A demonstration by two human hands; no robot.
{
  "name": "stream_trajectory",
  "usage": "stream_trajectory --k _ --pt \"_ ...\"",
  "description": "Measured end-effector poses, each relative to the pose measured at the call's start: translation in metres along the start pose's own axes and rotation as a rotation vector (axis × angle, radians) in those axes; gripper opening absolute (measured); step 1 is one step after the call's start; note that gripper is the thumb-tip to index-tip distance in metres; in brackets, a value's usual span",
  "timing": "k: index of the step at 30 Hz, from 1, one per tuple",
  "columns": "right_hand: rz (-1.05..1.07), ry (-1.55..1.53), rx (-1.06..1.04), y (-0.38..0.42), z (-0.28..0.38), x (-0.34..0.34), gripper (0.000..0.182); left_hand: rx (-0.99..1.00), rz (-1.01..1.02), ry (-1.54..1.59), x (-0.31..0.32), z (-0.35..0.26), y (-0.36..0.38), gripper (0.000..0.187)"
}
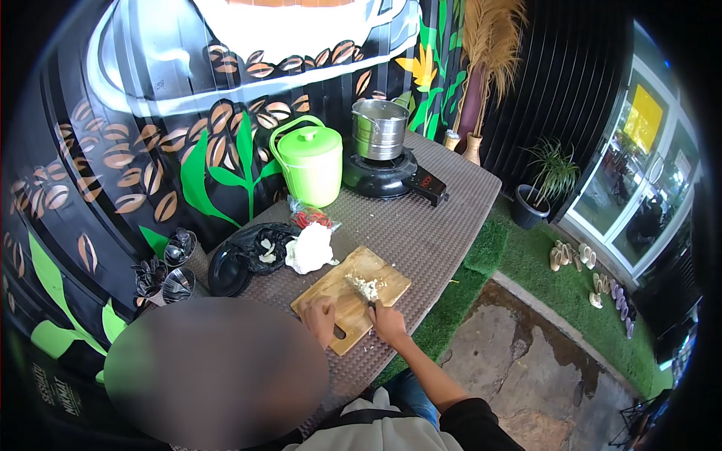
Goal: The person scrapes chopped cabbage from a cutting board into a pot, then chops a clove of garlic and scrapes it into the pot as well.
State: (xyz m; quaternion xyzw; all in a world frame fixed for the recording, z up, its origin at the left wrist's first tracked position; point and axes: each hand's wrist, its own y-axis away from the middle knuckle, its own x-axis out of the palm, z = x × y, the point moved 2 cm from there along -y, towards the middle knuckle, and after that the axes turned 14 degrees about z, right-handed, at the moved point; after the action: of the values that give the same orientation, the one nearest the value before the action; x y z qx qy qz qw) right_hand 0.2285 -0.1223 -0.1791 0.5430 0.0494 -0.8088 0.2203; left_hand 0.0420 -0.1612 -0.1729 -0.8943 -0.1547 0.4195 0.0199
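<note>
A wooden cutting board (342, 289) lies at an angle on the table, with a small heap of finely chopped pale pieces (367, 288) on it. My right hand (388, 323) is closed round the dark handle of a knife (371, 302); its blade is largely hidden among the pieces. At the board's near left edge, my left hand (320, 317) rests with curled fingers, gripping the board beside its handle slot. Just beyond the board sits a crumpled white bag (310, 249), next to a black plastic bag (263, 246) with pale scraps in it.
A lidded green bucket (311, 167) and a metal pot (380, 129) on a black portable stove (380, 174) stand farther back. Clear bag with red contents (311, 216) lies by the bucket. Cutlery holders (180, 284) and black plates (228, 272) are left. A blurred oval covers the lower left.
</note>
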Motion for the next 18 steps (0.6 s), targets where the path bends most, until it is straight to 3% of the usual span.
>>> stream_trajectory --k 3,7,11,13,18 --pt "0.072 0.065 -0.081 0.0 0.008 0.007 0.036 -0.169 0.016 -0.137 -0.002 -0.004 0.001 0.043" --pt "-0.011 0.08 0.045 -0.015 0.005 0.01 0.036 -0.385 0.018 -0.292 0.006 0.006 -0.001 0.076" --pt "-0.001 0.098 0.004 -0.009 0.009 0.004 0.035 -0.499 0.072 -0.128 0.001 0.006 0.004 0.084" --pt "0.012 0.058 -0.006 -0.002 0.007 0.004 0.035 -0.44 -0.023 -0.049 -0.002 0.014 0.004 0.092" --pt "0.031 0.014 0.048 0.007 -0.012 0.0 0.036 -0.472 -0.137 0.005 -0.001 0.032 -0.004 0.088"
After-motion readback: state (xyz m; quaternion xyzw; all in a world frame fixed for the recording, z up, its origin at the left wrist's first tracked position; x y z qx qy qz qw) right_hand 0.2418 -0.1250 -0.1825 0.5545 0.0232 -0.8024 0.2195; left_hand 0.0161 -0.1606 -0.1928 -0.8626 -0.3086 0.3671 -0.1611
